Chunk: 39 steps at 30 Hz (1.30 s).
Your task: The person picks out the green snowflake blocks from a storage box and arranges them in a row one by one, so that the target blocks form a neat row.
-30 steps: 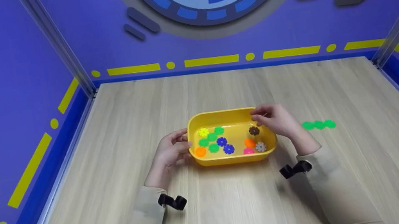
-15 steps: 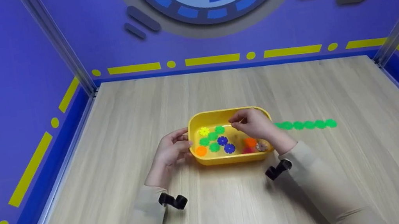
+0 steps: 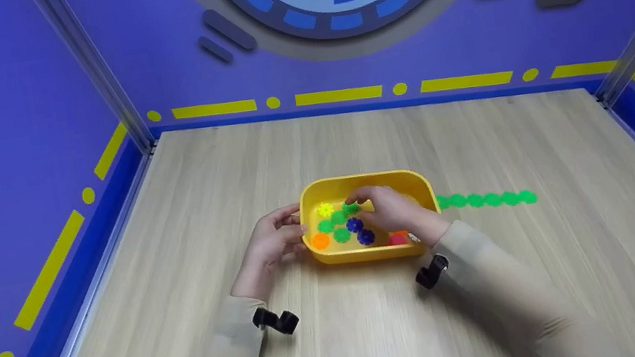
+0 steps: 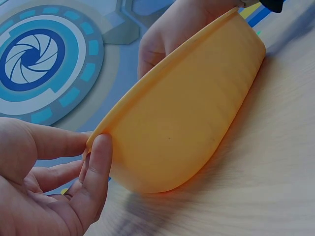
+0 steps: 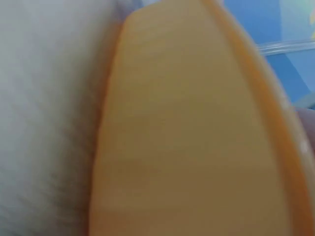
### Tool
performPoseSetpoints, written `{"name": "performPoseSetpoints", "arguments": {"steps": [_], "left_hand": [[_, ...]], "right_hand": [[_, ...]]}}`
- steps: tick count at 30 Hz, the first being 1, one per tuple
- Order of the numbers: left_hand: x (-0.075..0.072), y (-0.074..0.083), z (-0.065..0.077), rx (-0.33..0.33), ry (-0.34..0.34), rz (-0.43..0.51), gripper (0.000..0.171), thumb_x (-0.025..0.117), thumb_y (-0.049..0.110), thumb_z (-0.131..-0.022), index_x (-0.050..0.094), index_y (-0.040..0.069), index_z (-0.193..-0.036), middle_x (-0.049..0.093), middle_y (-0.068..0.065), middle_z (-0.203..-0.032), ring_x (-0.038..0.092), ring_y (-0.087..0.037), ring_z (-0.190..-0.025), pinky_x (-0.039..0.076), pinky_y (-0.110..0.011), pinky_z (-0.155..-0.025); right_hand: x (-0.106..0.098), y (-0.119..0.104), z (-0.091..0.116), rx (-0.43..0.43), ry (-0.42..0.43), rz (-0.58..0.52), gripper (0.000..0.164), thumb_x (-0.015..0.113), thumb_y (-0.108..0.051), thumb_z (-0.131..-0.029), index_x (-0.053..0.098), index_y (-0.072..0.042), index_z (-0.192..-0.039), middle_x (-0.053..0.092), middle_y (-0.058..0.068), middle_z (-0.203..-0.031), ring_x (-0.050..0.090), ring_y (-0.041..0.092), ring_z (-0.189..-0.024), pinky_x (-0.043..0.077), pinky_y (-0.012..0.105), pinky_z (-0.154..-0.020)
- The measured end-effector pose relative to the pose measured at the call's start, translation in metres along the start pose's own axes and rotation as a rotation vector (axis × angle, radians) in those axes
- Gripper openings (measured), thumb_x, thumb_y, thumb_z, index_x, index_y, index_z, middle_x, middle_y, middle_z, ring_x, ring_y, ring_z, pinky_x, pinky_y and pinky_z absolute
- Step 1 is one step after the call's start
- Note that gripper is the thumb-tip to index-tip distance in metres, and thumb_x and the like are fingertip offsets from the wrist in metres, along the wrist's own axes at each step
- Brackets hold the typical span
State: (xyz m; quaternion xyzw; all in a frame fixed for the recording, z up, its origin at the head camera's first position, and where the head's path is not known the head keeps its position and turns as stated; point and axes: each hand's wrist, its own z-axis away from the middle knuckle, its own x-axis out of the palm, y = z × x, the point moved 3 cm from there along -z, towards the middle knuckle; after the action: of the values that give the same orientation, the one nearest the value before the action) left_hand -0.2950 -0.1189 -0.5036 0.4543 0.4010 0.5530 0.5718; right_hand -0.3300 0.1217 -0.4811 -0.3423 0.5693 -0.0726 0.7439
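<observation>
A yellow plastic basin (image 3: 379, 253) stands on the table, holding flower-shaped plastic discs in several colours. My left hand (image 3: 269, 240) pinches the basin's left rim; the left wrist view shows thumb and finger on either side of the edge. Inside the basin, my right hand (image 3: 390, 208) reaches down, index fingertip and thumb spread around a green disc (image 3: 351, 207). Close by lie a yellow disc (image 3: 325, 209), more green discs (image 3: 325, 226), two dark blue discs (image 3: 366, 237) and an orange disc (image 3: 320, 241). The right hand and wrist cover part of the basin's right side.
A row of linked green discs (image 3: 492, 199) lies on the wooden table (image 3: 341, 338), running right from the basin's right side. Blue printed panels (image 3: 363, 64) wall in the back and both sides. Each wrist carries a black camera mount (image 3: 276, 321).
The right hand has moved left and down inside the basin, from its right end to the green disc. More of the green row came into sight. The left hand stays on the rim.
</observation>
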Motion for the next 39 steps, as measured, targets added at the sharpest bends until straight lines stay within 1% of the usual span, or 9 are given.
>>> {"name": "performPoseSetpoints", "arguments": {"steps": [4,6,9,15,19,23,29,33,39], "left_hand": [[0.0,0.0,0.0,-0.004,-0.003,0.011,0.055,0.068,-0.006,-0.088,0.059,0.004,-0.142,0.058,-0.01,-0.111,0.062,-0.015,-0.071,0.059,-0.026,-0.063],[0.0,0.0,0.0,-0.003,-0.005,0.016,0.056,0.068,-0.006,-0.088,0.059,0.003,-0.143,0.058,-0.01,-0.111,0.062,-0.015,-0.071,0.059,-0.026,-0.063],[0.0,-0.001,-0.001,0.005,-0.007,0.01,0.056,0.067,-0.006,-0.089,0.058,0.002,-0.143,0.058,-0.01,-0.111,0.061,-0.015,-0.071,0.059,-0.025,-0.062],[0.0,-0.003,-0.002,0.014,-0.011,0.0,0.055,0.067,-0.006,-0.089,0.057,0.001,-0.143,0.059,-0.011,-0.111,0.06,-0.014,-0.07,0.059,-0.025,-0.062],[0.0,-0.002,-0.002,0.016,-0.009,0.003,0.054,0.067,-0.005,-0.089,0.058,0.0,-0.142,0.059,-0.012,-0.111,0.06,-0.014,-0.071,0.059,-0.025,-0.062],[0.0,0.0,0.0,0.01,-0.01,0.006,0.055,0.067,-0.005,-0.088,0.058,0.001,-0.142,0.059,-0.011,-0.111,0.061,-0.014,-0.071,0.059,-0.025,-0.061],[0.001,0.001,0.001,-0.023,-0.003,0.019,0.057,0.068,-0.005,-0.088,0.058,0.004,-0.143,0.059,-0.011,-0.114,0.063,-0.015,-0.072,0.06,-0.026,-0.063],[0.001,0.0,0.001,-0.036,0.005,0.007,0.056,0.068,-0.005,-0.088,0.059,0.006,-0.143,0.058,-0.01,-0.114,0.063,-0.015,-0.075,0.06,-0.026,-0.066],[0.0,0.0,0.0,-0.027,0.009,0.001,0.055,0.068,-0.005,-0.089,0.059,0.005,-0.143,0.059,-0.013,-0.117,0.062,-0.016,-0.077,0.061,-0.028,-0.067]], "right_hand": [[0.009,0.0,-0.001,-0.016,-0.056,0.066,0.039,0.057,-0.009,-0.103,0.06,-0.013,-0.141,0.061,0.012,-0.143,0.061,0.027,-0.123,0.044,0.049,-0.118],[0.012,0.001,-0.001,-0.019,-0.08,0.098,0.042,0.054,-0.006,-0.104,0.058,-0.014,-0.145,0.061,0.011,-0.144,0.061,0.025,-0.121,0.043,0.049,-0.119],[0.014,0.001,0.0,-0.018,-0.086,0.128,0.044,0.052,-0.003,-0.103,0.058,-0.013,-0.146,0.062,0.012,-0.142,0.061,0.025,-0.119,0.044,0.049,-0.118],[0.011,0.004,0.0,0.038,-0.022,0.105,0.039,0.064,-0.001,-0.097,0.066,-0.01,-0.134,0.067,0.01,-0.131,0.061,0.026,-0.116,0.045,0.048,-0.118],[0.009,0.006,-0.001,0.043,0.007,0.145,0.032,0.07,-0.001,-0.094,0.071,-0.008,-0.125,0.068,0.01,-0.12,0.062,0.027,-0.113,0.049,0.047,-0.114],[0.008,0.008,-0.001,0.06,0.01,0.193,0.03,0.071,-0.002,-0.093,0.072,-0.006,-0.122,0.064,0.013,-0.116,0.061,0.029,-0.108,0.052,0.045,-0.109],[0.005,0.011,0.001,0.073,0.019,0.231,0.029,0.073,-0.005,-0.091,0.071,-0.003,-0.12,0.063,0.015,-0.112,0.058,0.031,-0.104,0.051,0.046,-0.103],[0.002,0.011,0.006,0.075,0.036,0.215,0.023,0.074,-0.004,-0.09,0.074,-0.005,-0.113,0.066,0.014,-0.109,0.061,0.029,-0.1,0.054,0.045,-0.102],[-0.005,0.012,0.015,0.076,0.069,0.184,0.017,0.074,-0.003,-0.091,0.078,-0.009,-0.106,0.075,0.009,-0.106,0.065,0.026,-0.095,0.057,0.044,-0.101]]}}
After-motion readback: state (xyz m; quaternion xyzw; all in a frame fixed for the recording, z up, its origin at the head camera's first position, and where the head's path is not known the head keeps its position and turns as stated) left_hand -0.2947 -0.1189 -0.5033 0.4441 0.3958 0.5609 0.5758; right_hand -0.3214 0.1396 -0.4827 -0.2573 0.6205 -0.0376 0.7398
